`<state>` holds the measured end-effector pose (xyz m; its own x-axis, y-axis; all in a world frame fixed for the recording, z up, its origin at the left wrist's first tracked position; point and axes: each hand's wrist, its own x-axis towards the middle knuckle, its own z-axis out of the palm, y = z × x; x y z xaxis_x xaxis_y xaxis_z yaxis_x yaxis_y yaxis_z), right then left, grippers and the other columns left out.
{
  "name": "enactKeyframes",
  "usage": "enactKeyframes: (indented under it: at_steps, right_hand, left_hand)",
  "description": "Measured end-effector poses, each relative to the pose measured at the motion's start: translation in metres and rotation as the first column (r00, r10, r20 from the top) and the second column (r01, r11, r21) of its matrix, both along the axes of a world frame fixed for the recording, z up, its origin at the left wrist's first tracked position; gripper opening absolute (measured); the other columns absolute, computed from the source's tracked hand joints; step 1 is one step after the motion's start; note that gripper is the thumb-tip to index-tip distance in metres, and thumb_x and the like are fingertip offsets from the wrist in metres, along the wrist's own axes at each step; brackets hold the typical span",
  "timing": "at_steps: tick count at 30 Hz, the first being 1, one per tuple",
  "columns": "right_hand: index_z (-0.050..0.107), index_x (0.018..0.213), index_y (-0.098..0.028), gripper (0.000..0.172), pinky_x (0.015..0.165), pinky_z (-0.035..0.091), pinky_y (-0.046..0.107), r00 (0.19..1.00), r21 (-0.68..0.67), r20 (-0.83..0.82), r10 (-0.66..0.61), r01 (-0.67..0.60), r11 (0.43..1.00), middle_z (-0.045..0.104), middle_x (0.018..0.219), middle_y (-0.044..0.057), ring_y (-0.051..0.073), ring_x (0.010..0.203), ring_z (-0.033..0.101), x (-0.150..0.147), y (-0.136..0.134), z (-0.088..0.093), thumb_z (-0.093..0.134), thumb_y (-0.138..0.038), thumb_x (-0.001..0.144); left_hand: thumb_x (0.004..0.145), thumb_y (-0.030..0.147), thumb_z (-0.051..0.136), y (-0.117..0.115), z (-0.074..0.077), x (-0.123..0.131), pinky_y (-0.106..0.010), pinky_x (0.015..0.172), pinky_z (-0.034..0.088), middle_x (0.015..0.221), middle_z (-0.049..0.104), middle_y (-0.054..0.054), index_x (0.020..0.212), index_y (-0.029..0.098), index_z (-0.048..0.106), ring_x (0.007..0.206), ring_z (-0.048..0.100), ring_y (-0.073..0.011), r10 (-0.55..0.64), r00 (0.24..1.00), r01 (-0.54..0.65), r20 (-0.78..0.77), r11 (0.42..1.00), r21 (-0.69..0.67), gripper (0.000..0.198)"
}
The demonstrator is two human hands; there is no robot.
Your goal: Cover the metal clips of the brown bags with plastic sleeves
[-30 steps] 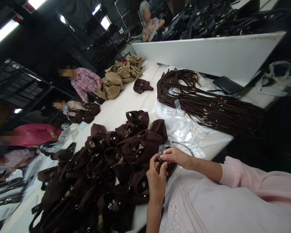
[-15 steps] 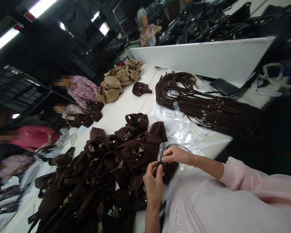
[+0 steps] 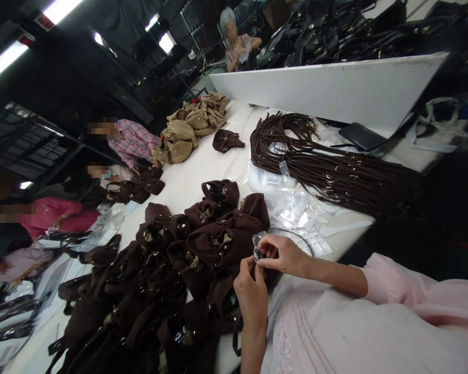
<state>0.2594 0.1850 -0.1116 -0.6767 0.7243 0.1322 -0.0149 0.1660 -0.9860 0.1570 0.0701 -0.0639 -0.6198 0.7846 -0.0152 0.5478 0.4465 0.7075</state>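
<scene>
My left hand [image 3: 251, 291] and my right hand [image 3: 284, 254] meet just above the table's near edge, both pinched on a small clear plastic bag [image 3: 257, 248] with something dark inside. Right behind them lies a big heap of dark brown bags [image 3: 171, 270] with metal studs and tan linings. Loose clear plastic bags [image 3: 296, 208] lie to the right of my hands. My pink sleeve and lap fill the lower right.
A long bundle of dark brown straps [image 3: 327, 166] crosses the white table [image 3: 191, 176]. Tan bags [image 3: 191, 124] are piled at the far end, one brown bag [image 3: 226, 140] beside them. Several people sit along the left side. A white partition [image 3: 335, 88] holds black bags behind it.
My hands stay together on the small plastic bag, with the fingers shifting slightly on it. The view has wobbled a little; nothing else on the table has moved.
</scene>
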Motion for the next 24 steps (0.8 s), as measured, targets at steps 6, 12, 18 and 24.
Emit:
enactKeyframes:
  at_steps: [6, 12, 18, 24]
  right_hand:
    - [0.065, 0.089, -0.018, 0.005, 0.069, 0.047, 0.027, 0.999, 0.355, 0.019, -0.026, 0.017, 0.935, 0.060, 0.085, 0.003, 0.015, 0.075, 0.056, -0.002, -0.010, 0.006, 0.061, -0.021, 0.088]
    - [0.068, 0.087, -0.017, 0.025, 0.068, 0.048, 0.029, 0.996, 0.586, 0.033, -0.081, 0.046, 0.809, 0.063, 0.084, 0.006, 0.016, 0.076, 0.059, 0.001, -0.007, -0.001, 0.045, -0.019, 0.098]
    - [0.066, 0.094, -0.017, 0.017, 0.075, 0.051, 0.030, 0.973, 0.453, -0.094, -0.209, 0.229, 0.862, 0.065, 0.089, 0.006, 0.017, 0.082, 0.062, 0.002, 0.009, -0.005, 0.049, -0.019, 0.096]
    - [0.063, 0.092, -0.017, 0.018, 0.075, 0.051, 0.032, 0.984, 0.543, -0.121, -0.134, 0.179, 0.821, 0.064, 0.087, 0.006, 0.017, 0.082, 0.060, 0.002, 0.004, -0.006, 0.046, -0.017, 0.098]
  left_hand:
    - [0.088, 0.019, 0.048, 0.006, -0.002, 0.010, -0.029, 0.068, 0.043, 0.089, 0.071, -0.009, 0.097, 0.020, 0.064, 0.077, 0.067, -0.0230, -0.049, 0.985, 0.042, -0.165, 0.998, -0.041, 0.018]
    - [0.088, 0.029, 0.054, 0.000, -0.002, 0.007, -0.029, 0.077, 0.047, 0.091, 0.068, -0.006, 0.117, 0.018, 0.058, 0.081, 0.064, -0.0184, -0.028, 0.996, 0.029, 0.082, 1.000, -0.009, 0.031]
    - [0.083, 0.047, 0.062, -0.007, -0.003, 0.000, -0.023, 0.058, 0.045, 0.078, 0.065, -0.004, 0.116, 0.010, 0.058, 0.062, 0.055, -0.0115, 0.041, 0.856, -0.077, 0.516, 0.996, 0.048, 0.050]
    - [0.086, 0.040, 0.061, -0.003, -0.002, 0.005, -0.025, 0.066, 0.049, 0.082, 0.068, -0.005, 0.101, 0.016, 0.068, 0.070, 0.061, -0.0146, 0.030, 0.982, -0.044, 0.189, 0.996, 0.071, 0.029]
